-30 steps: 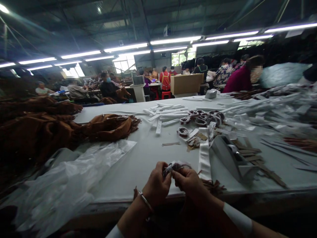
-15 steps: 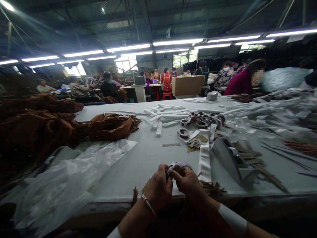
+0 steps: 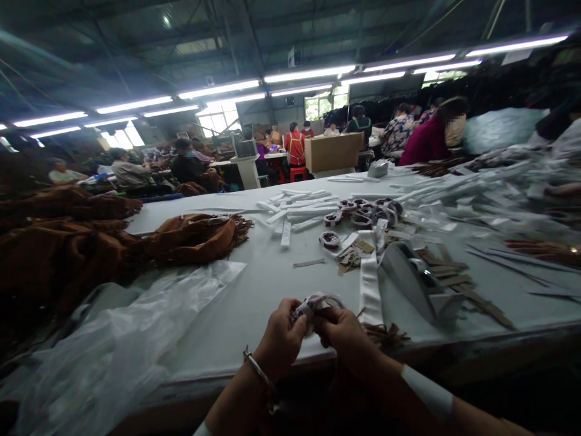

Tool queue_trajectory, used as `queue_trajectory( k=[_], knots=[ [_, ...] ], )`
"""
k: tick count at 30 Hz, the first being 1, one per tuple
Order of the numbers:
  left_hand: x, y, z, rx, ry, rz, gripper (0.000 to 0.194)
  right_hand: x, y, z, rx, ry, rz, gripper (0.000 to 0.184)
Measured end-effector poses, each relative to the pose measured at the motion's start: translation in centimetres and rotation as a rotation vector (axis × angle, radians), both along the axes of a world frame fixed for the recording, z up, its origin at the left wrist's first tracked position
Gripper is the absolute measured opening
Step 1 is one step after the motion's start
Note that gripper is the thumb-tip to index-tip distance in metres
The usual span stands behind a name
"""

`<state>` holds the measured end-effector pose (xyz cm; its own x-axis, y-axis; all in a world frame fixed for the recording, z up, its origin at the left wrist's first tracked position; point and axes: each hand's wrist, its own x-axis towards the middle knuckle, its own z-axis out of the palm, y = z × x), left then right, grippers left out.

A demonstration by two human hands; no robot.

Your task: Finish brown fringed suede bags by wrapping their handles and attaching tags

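Observation:
Just over the table's near edge, both hands grip a coiled strap (image 3: 320, 301) wrapped in clear plastic. My left hand (image 3: 282, 333) is closed on its left side, thumb on top. On the other side my right hand (image 3: 341, 330) pinches the coil with bent fingers, and part of the coil is hidden behind them. Similar plastic-wrapped coils (image 3: 361, 217) lie in a group farther back on the table. Right of my right hand are a white flat strip (image 3: 371, 290) and some brown strap ends (image 3: 385, 336).
A grey tape dispenser (image 3: 413, 284) stands at right beside tan strips (image 3: 481, 303). Clear plastic sheeting (image 3: 118, 339) covers the left front of the white table (image 3: 267, 278). Brown fabric bundles (image 3: 195, 236) lie behind it. White wrapped strips (image 3: 308, 209) lie mid-table. People sit beyond.
My hands have shifted slightly left in view and parted a little, so more of the coiled strap shows between them. The camera view has turned a little to the right.

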<state>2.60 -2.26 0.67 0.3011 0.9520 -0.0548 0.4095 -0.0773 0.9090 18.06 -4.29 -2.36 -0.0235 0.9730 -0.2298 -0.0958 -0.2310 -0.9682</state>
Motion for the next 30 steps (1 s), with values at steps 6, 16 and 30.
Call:
queue_trajectory(
  k=[6,16,30],
  knots=[
    [-0.6,0.8,-0.8,-0.138,-0.197,-0.096,0.037,-0.3,0.1,-0.3,0.054,0.037,-0.049,0.024],
    [-0.6,1.2,-0.3,-0.340,-0.307,-0.106,0.044,1.2,0.6,-0.5,0.425,-0.383,0.086,0.022],
    [-1.3,2.6,0.0,-0.529,-0.350,-0.236,0.026,3.4,1.0,2.7,1.072,-1.171,0.382,0.043]
  ],
)
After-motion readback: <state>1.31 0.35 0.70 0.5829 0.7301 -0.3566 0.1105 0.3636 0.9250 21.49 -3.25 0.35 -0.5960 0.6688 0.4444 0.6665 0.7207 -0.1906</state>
